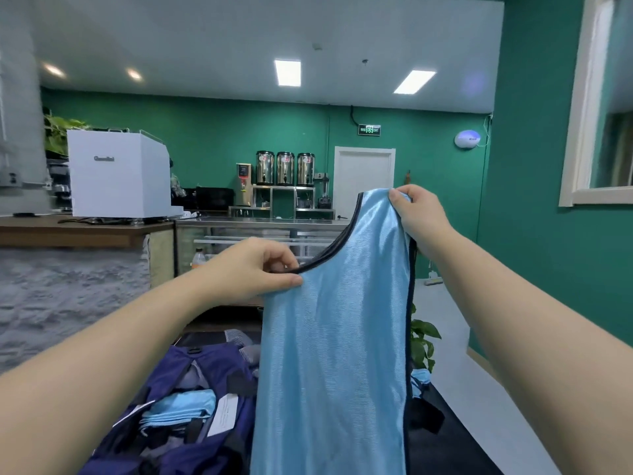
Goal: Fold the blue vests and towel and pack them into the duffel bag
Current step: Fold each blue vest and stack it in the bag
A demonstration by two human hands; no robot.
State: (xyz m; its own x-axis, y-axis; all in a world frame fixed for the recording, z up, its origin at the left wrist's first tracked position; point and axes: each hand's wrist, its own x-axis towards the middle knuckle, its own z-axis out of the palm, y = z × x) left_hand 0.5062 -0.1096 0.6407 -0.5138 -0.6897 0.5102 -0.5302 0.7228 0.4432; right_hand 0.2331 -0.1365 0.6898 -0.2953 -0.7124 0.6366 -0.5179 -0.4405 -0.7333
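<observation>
A light blue vest (pixel 332 354) with dark trim hangs upright in the air in front of me. My left hand (pixel 250 269) pinches its neckline edge low on the left. Higher up, my right hand (pixel 421 217) grips the top of the right shoulder strap. Below on the left lies the open navy duffel bag (pixel 164 440), with folded light blue fabric (pixel 181 407) inside it. A bit of another blue cloth (pixel 419 378) peeks out at the vest's right edge.
The bag lies on a dark table (pixel 452 447). A potted plant (pixel 423 341) stands behind the vest on the right. A stone-faced counter (pixel 68 289) with a white machine (pixel 118 173) runs along the left. Light floor (pixel 445 313) and a green wall are on the right.
</observation>
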